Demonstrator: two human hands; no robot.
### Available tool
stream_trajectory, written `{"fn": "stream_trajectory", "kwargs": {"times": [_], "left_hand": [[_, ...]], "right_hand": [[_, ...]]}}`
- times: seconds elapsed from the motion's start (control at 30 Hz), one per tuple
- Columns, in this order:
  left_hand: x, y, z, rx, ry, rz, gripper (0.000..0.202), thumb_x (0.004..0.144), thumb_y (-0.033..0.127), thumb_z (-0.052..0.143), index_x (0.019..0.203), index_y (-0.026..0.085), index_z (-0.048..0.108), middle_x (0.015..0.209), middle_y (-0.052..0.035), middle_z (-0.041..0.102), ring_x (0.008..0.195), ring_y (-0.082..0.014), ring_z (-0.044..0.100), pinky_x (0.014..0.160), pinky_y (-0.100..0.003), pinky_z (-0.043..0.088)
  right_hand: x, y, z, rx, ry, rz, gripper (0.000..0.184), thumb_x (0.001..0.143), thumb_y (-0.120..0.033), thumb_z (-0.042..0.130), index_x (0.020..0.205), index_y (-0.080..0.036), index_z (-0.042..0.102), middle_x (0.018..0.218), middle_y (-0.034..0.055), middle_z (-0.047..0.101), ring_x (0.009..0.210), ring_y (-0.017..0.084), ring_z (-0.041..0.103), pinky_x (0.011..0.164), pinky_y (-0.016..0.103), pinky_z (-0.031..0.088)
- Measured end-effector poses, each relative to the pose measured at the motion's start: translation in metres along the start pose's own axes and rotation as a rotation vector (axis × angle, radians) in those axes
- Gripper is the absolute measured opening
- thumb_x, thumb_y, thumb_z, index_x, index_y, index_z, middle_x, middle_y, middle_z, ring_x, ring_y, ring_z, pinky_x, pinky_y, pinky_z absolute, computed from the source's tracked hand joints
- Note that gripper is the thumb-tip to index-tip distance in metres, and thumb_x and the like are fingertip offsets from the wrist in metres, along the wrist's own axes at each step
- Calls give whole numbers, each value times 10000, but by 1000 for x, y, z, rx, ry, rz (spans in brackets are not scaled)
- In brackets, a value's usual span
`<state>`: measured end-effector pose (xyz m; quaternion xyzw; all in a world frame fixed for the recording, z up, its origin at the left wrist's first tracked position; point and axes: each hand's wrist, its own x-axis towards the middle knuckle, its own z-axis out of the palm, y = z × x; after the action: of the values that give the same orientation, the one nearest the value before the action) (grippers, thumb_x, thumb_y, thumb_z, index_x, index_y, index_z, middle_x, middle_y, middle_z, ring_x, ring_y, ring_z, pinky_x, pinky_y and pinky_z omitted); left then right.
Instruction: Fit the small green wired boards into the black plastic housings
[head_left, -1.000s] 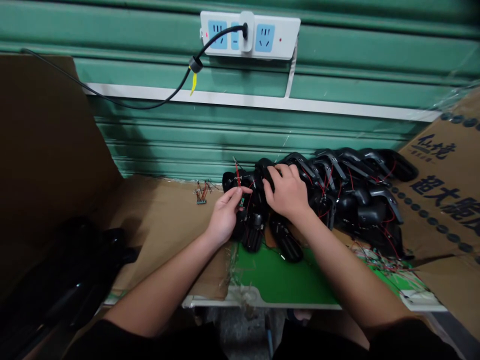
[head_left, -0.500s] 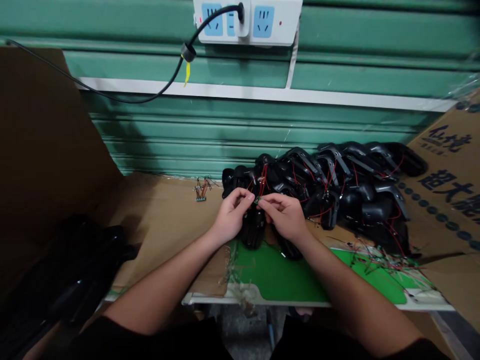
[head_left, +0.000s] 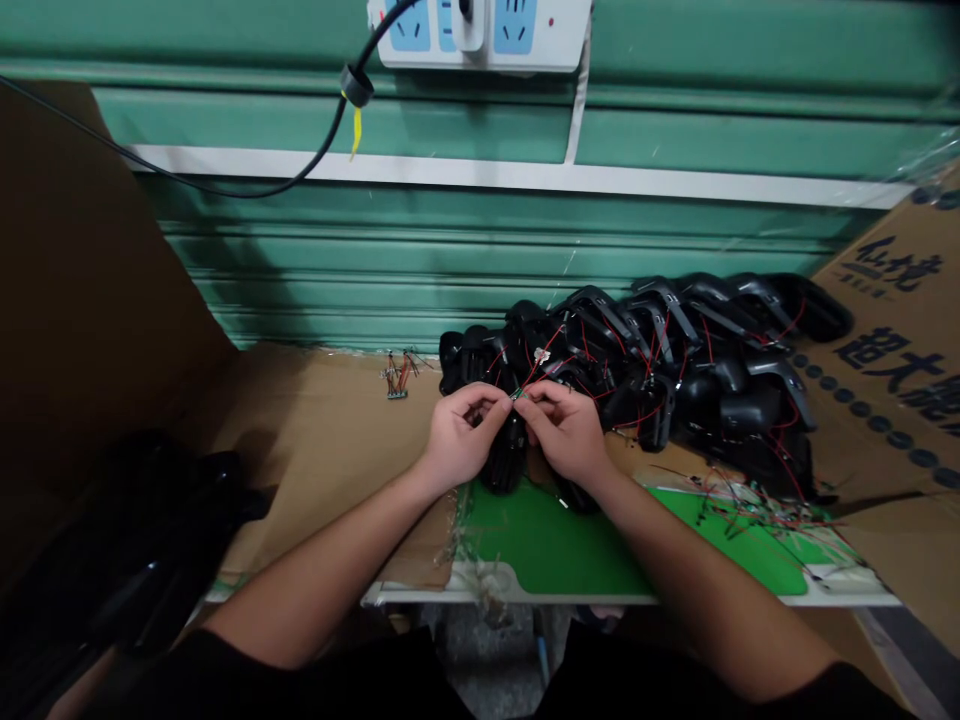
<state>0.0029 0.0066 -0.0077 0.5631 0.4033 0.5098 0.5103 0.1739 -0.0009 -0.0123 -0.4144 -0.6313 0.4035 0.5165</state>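
My left hand (head_left: 463, 437) and my right hand (head_left: 568, 432) meet fingertip to fingertip over the work surface. Pinched between them is a small green circuit board (head_left: 517, 394), mostly covered by the fingers. Red wires (head_left: 545, 368) fan up and right from it, with a small pale piece among them. Just under my hands lies a glossy black plastic housing (head_left: 504, 468), partly hidden. Behind and to the right, several black plastic housings (head_left: 596, 310) with red wires are piled against the green wall.
Small boards with wires (head_left: 397, 393) lie on the cardboard (head_left: 330, 440) at left. Loose wires (head_left: 757, 512) are heaped on the green mat (head_left: 577, 550) at right. Cardboard boxes (head_left: 892, 420) flank the surface; black items (head_left: 142, 540) sit lower left. A power strip (head_left: 559, 35) hangs above.
The red wires above my fingers now spread wider and lean to the right. Both hands keep their pinch on the board. The whole view has shifted slightly.
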Motion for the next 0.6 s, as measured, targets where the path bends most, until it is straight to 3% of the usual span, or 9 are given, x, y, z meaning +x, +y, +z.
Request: {"fn": "stream_trajectory", "kwargs": {"times": [0.23,0.47,0.6], "left_hand": [[-3,1,4,-96,-22,-26,494,798,535,776,894,65,660,814,-38,636,708,-18,580,667,-135,465],[-6,-3,8,-95,8,35,438,839,502,743,885,76,649,860,-38,632,736,-14,598,693,-129,497],[-8,-10,11,-102,48,92,412,856,482,729,884,79,645,892,-42,631,763,-12,603,715,-124,513]], "right_hand": [[-5,0,5,-49,8,-60,299,1044,-424,632,885,-170,622,639,8,580,494,120,518,478,267,357],[-7,2,10,-118,91,-161,239,1035,-347,646,871,-173,647,751,44,653,613,137,603,556,266,441],[-10,3,12,-113,100,-172,235,1028,-322,658,846,-177,632,694,20,612,579,129,569,546,267,430]]}}
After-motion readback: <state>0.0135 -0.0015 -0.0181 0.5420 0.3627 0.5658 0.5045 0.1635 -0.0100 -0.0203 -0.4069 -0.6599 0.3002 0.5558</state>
